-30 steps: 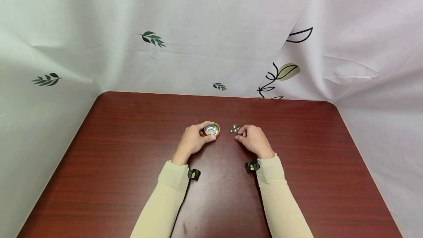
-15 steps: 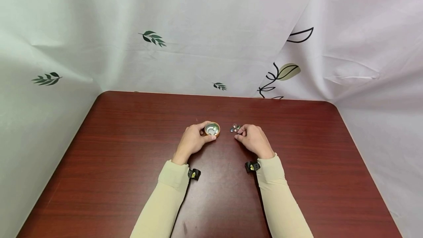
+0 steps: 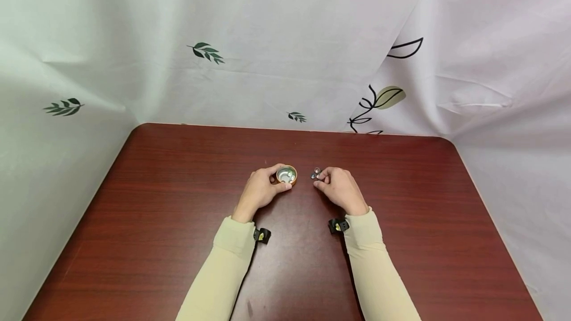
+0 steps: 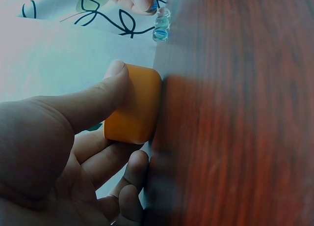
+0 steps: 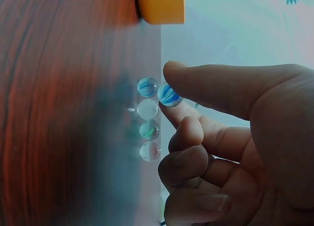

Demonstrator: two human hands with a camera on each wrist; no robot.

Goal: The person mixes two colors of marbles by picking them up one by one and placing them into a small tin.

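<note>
My left hand (image 3: 259,193) grips a small round orange bowl (image 4: 137,105) between thumb and fingers, its rim upward, on the tabletop. Inside it, in the head view, lie small pale and greenish shapes, too small to make out. Just to the right, my right hand (image 3: 340,188) pinches a clear glass marble with blue swirls (image 5: 170,95) between thumb and index finger, slightly above the table. Several other marbles sit close together below those fingertips: a blue-swirled marble (image 5: 147,87), a greenish marble (image 5: 149,130) and a reddish marble (image 5: 150,151) among them.
The dark red wood-grain table (image 3: 178,241) has rounded far corners. White curtains (image 3: 267,38) with leaf prints hang behind it and along both sides. Each wrist bears a black strap; the right strap (image 3: 338,225) lies at the cuff.
My right hand has shifted slightly left and lifted a marble out of the group, between thumb and index finger. The left hand and bowl stay put.
</note>
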